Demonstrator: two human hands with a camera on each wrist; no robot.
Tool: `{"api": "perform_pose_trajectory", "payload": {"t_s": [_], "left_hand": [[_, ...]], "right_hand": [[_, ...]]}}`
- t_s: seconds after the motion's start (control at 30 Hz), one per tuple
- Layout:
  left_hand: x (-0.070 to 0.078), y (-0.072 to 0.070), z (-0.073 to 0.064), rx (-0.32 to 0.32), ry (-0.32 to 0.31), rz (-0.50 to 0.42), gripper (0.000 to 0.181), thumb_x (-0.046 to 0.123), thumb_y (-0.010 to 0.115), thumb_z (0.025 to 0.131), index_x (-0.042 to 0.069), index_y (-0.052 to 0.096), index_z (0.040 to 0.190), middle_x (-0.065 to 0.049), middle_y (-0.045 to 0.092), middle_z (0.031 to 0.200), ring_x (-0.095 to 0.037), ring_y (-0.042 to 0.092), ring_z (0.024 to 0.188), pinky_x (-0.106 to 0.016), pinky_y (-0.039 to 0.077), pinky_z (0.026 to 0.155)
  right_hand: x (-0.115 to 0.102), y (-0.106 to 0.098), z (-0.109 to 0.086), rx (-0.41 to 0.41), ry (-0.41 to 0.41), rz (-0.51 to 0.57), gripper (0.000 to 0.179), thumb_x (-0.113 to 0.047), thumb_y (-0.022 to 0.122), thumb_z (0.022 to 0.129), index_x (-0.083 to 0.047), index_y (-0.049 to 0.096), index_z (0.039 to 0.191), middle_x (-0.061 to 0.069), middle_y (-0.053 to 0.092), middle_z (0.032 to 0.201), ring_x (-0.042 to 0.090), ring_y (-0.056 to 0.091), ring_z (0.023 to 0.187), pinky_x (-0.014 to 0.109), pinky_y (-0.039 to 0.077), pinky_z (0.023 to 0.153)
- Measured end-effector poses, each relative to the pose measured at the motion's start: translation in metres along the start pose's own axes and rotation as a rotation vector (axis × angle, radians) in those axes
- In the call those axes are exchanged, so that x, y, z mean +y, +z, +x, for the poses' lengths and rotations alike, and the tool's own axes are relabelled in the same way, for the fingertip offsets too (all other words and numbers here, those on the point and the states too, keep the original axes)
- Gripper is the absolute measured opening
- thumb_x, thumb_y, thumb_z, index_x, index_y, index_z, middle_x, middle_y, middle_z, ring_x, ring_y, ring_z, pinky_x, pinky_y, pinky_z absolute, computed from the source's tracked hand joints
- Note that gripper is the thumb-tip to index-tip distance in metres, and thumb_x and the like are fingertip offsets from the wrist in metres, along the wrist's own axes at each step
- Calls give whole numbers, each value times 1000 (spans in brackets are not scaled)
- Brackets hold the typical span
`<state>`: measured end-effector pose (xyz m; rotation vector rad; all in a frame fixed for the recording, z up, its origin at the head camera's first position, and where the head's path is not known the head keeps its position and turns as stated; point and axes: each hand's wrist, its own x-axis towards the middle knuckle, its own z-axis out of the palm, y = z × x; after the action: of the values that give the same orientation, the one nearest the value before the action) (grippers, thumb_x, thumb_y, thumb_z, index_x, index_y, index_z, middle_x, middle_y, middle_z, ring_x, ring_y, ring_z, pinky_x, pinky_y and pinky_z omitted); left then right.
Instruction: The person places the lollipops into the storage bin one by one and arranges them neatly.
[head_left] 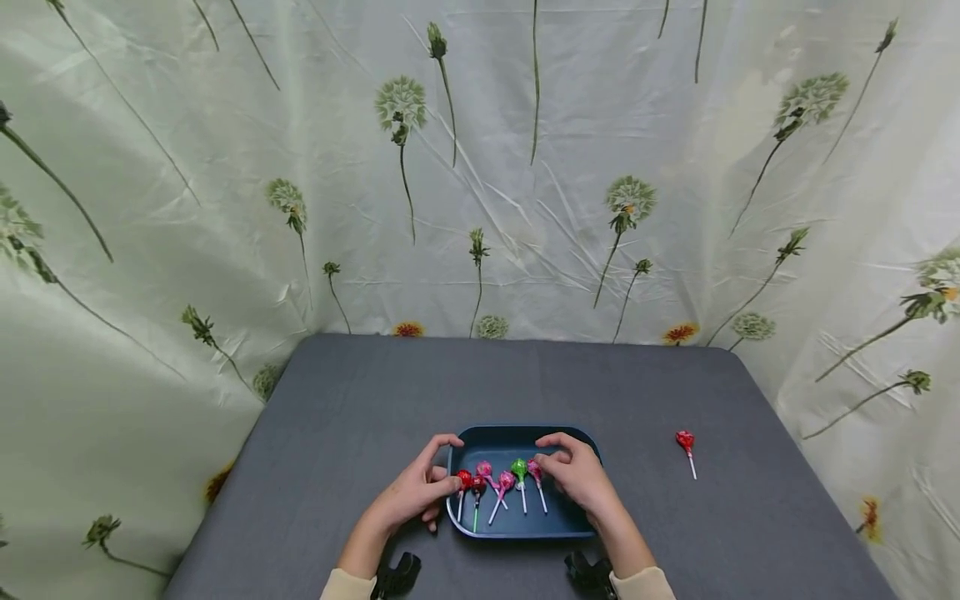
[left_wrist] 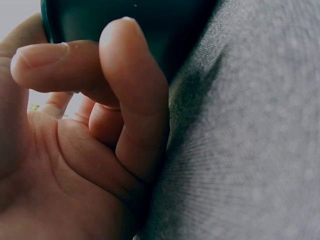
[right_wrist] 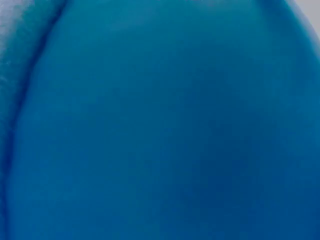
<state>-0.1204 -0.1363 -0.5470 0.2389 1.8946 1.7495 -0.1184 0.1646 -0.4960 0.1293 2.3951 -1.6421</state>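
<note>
A dark blue tray (head_left: 577,523) holds a row of lollipops, heads away from me and sticks towards me. My left hand (head_left: 411,493) grips the tray's left side, its thumb over the rim beside a red lollipop (head_left: 464,479). In the left wrist view that hand's (left_wrist: 85,135) fingers are bent against the tray's outer wall (left_wrist: 150,12). My right hand (head_left: 581,475) reaches over the tray's right side and pinches the head of a pink lollipop (head_left: 535,469) with its fingertips, the index finger raised. Left of this one is a green lollipop (head_left: 519,469).
A single red lollipop (head_left: 686,442) lies on the grey table (head_left: 360,400), right of the tray. More pink lollipops (head_left: 506,481) and a dark red one (head_left: 477,485) fill the tray's left half. A flower-patterned curtain (head_left: 510,208) hangs behind the table. Blue tray wall (right_wrist: 125,125) fills the right wrist view.
</note>
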Motion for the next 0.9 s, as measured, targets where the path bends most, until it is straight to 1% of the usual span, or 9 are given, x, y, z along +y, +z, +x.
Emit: {"api": "perform_pose_trajectory", "payload": {"t_s": [0.2,0.3,0.4,0.6,0.73,0.9], "left_hand": [[0,0,-1,-8,-7,-2,61,22,68,102,26,34,152,2,58,74,-12,47,47,-26,53,50],[1,0,-2,-10,-20,-3,61,22,68,102,26,33,153,2,58,73,-12,47,47,-25,52,50],[2,0,-4,-14,-24,-9,62,22,68,102,25,32,153,1,58,74,-12,47,48,-25,51,50],[4,0,-5,-16,-20,0,63,22,68,102,23,32,153,2,57,74,-11,47,48,-25,51,49],[4,0,-4,-12,-24,3,62,23,68,102,24,32,153,2,57,73,-11,48,48,-24,50,50],[2,0,-1,-7,-22,8,61,26,69,102,27,33,152,3,54,71,-13,49,48,-25,51,51]], "right_hand": [[-9,-16,-6,-11,-7,100,37,-16,72,100,-2,64,133,6,63,74,14,44,54,26,35,49],[-14,-28,-9,-4,2,151,40,-18,72,101,-3,61,137,4,65,78,14,44,54,26,36,49],[-16,-43,-11,26,9,190,43,-19,71,102,-5,58,140,0,65,79,13,44,54,25,36,49],[-12,-77,-14,97,27,207,45,-21,69,104,-9,53,144,-7,63,76,11,44,52,26,38,49],[-7,-97,-17,155,39,204,44,-23,69,105,-12,52,144,-10,63,74,11,44,53,26,40,50],[-3,-117,-20,215,33,191,40,-25,67,105,-14,53,141,-13,63,73,10,45,54,28,40,52]]}}
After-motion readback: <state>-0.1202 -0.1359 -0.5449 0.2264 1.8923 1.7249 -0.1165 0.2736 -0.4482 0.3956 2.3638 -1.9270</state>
